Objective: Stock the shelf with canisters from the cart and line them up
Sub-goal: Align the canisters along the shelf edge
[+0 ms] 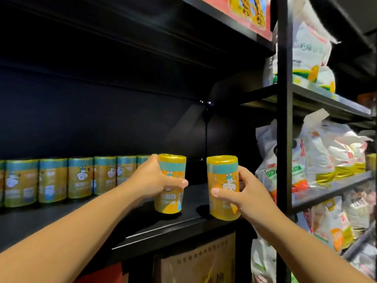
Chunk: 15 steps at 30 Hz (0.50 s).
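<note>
Two bare arms reach up from the bottom corners of the frame to a black shelf (142, 227) that runs across the lower middle. The left hand (155, 178) grips the left can (173, 162), yellow with a teal band, just left of centre; the thumb lies across the label and the fingers curl behind it. This can leans a little, its top tipped toward the right. Its base is at the shelf surface over a small shadow, but I cannot tell whether it touches the board. The right hand (244, 193) grips the right can (222, 170), a matching one just right of centre, thumb on the front and fingers curled round the far side. It stands close to upright near the front edge of the shelf, its base at or just above the board. The two cans are near each other but apart, with a dark gap between.

On the left, a row of cans (53, 180) of the same kind stands upright side by side along the back of the shelf; its right end is hidden behind the left hand. A black post (284, 119) rises on the right, and beyond it white bags (318, 160) fill more shelves. A cardboard box (204, 260) sits under the shelf at bottom centre, and a red package (246, 11) shows at the top
</note>
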{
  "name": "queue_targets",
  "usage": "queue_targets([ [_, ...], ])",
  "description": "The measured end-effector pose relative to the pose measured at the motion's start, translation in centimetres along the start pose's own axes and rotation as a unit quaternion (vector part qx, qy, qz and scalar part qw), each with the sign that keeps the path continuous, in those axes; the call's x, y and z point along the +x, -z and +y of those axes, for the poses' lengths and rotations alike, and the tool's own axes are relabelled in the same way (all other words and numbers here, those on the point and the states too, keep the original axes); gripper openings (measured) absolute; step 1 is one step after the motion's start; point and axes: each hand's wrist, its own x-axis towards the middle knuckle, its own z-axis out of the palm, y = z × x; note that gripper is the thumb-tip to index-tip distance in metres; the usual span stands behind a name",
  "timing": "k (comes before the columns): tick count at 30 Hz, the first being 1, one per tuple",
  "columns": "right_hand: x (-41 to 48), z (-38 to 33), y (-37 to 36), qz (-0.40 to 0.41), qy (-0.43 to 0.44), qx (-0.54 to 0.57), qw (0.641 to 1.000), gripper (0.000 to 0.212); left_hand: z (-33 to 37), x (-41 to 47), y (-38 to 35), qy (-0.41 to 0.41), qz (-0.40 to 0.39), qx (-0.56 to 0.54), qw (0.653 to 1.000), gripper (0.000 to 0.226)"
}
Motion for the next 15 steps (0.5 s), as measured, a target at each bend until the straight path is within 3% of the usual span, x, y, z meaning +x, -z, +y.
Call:
queue_targets([
  [7, 5.3, 5.2, -0.5, -0.068, 0.025, -0.026, 0.997, 0.069, -0.4, 3.3, -2.4, 0.023, -0.023, 0.129, 0.991, 0.081],
  [12, 8.7, 7.8, 0.5, -0.116, 0.023, -0.054, 0.992, 0.059, -2.0, 5.4, -3.6, 0.031, -0.005, 0.117, 0.993, 0.087],
  [15, 11.0, 9.0, 0.9, -0.135, 0.034, -0.105, 0.985, 0.066, -2.9, 6.6, -5.0, 0.025, 0.007, 0.105, 0.994, 0.085],
])
